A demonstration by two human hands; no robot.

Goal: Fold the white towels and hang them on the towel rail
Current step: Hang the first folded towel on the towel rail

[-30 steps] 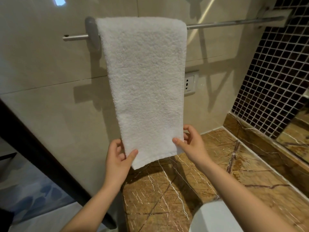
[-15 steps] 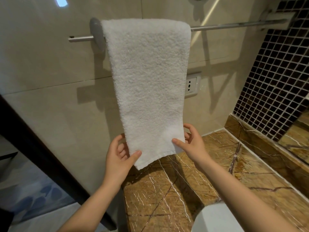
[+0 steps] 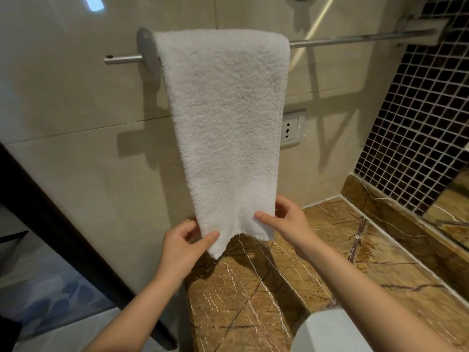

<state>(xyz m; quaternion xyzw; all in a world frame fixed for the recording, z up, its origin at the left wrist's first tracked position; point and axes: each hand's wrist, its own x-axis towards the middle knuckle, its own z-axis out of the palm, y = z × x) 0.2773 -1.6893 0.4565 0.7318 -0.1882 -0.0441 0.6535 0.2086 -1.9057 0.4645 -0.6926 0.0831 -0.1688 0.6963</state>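
White terry towel [image 3: 223, 128] hangs folded over the towel rail [image 3: 355, 39] in the upper middle of the frame. Its left edge lies tight against the round rail mount [image 3: 148, 54], and past its right edge a long bare stretch of rail runs to the upper right. The lower hem sits at mid-frame above the brown marble counter [image 3: 253, 301], dipping lowest at its left corner. The left hand [image 3: 180, 247] pinches that corner, thumb on the front and fingers behind. The right hand [image 3: 286, 224] pinches the lower right edge the same way, so the hands are apart by the towel's width. A wall socket [image 3: 291, 130] sits just beside the towel's right edge. Dark mosaic tiles [image 3: 418, 123] close off the right side, and a white basin [image 3: 330, 331] curves in at the lower right.
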